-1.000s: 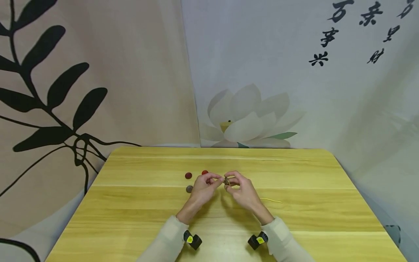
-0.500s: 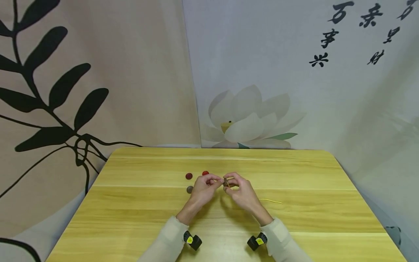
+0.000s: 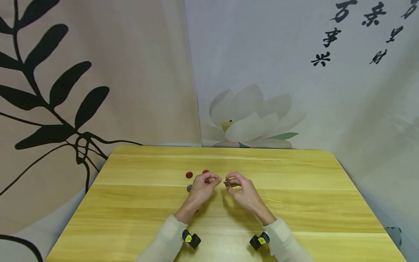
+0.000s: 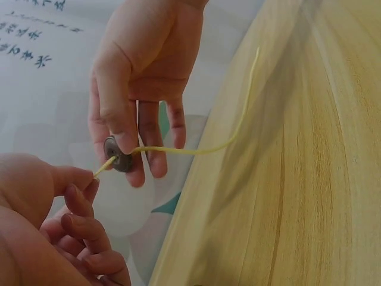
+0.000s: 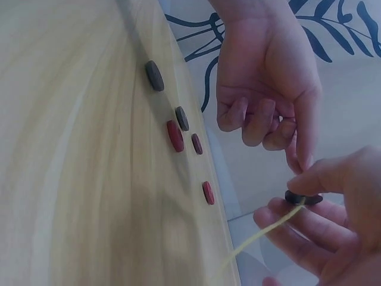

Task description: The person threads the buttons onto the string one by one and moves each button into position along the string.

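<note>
My right hand (image 3: 244, 191) pinches a round dark brown button (image 4: 125, 162) between thumb and fingers, above the table. A thin yellow cord (image 4: 238, 132) runs through the button, its long tail hanging in a curve on the right hand's side. On the other side of the button, the fingertips and thumb of my left hand (image 3: 200, 190) pinch the cord's short end, and the hands are a small gap apart. In the head view, part of the cord's tail shows beyond the right wrist.
Several loose buttons are on the wooden table (image 3: 147, 218): a dark red button (image 3: 189, 175), a bright red button (image 3: 205, 171) partly behind the left hand, and a grey button (image 3: 189, 188). The right wrist view also shows a larger dark button (image 5: 155, 75) and a red one (image 5: 175, 136).
My left hand has drawn slightly left from the button, so a gap now shows between the hands. The right hand keeps its hold on the button. The loose buttons stay put.
</note>
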